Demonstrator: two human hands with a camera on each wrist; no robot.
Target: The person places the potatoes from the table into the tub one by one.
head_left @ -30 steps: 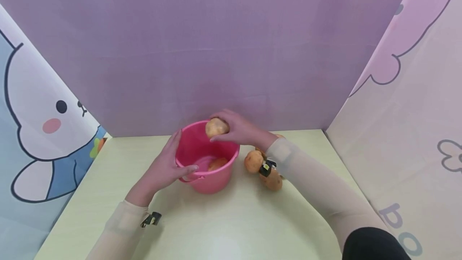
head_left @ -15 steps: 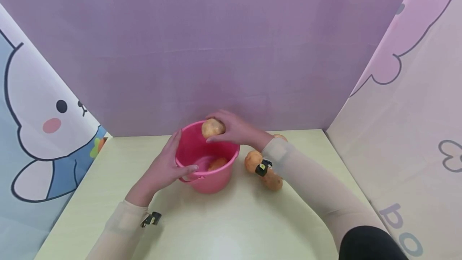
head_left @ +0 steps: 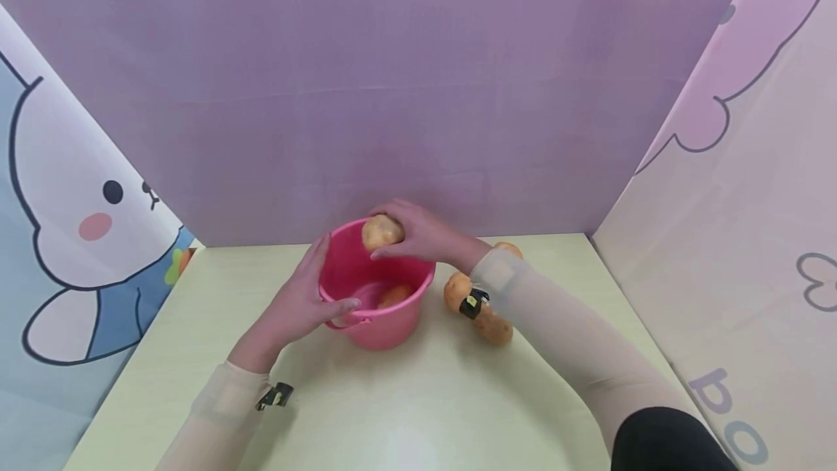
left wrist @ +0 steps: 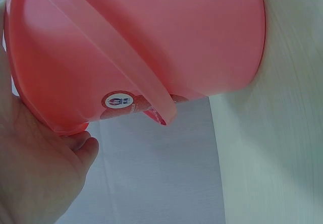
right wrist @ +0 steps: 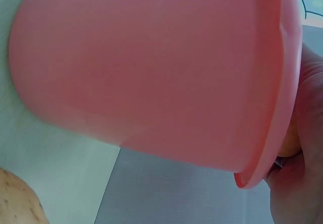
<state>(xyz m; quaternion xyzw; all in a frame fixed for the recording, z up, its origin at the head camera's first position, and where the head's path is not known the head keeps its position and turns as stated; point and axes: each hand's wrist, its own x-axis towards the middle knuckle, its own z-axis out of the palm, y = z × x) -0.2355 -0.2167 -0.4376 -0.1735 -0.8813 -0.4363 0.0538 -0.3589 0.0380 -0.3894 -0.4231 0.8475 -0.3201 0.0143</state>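
Observation:
A pink bucket point(head_left: 386, 329) stands upright on the table, its handle point(left wrist: 126, 57) hanging down the side in the left wrist view. My left hand point(head_left: 301, 300) grips the bucket's left rim, the thumb reaching across the near edge. Between the thumb and fingers of my right hand point(head_left: 425, 235) is a potato point(head_left: 382, 232), held over the bucket's opening near the far rim. Another potato point(head_left: 395, 296) lies on the bucket floor. In the right wrist view the rim mostly hides the held potato point(right wrist: 291, 141).
To the right of the bucket, several potatoes point(head_left: 493, 327) lie on the table, partly covered by my right wrist. One potato point(right wrist: 17, 199) shows at the corner of the right wrist view. A purple wall point(head_left: 392, 93) rises close behind the bucket.
My right hand has shifted slightly left with the potato, farther over the bucket's opening. My left hand and the bucket have stayed in place.

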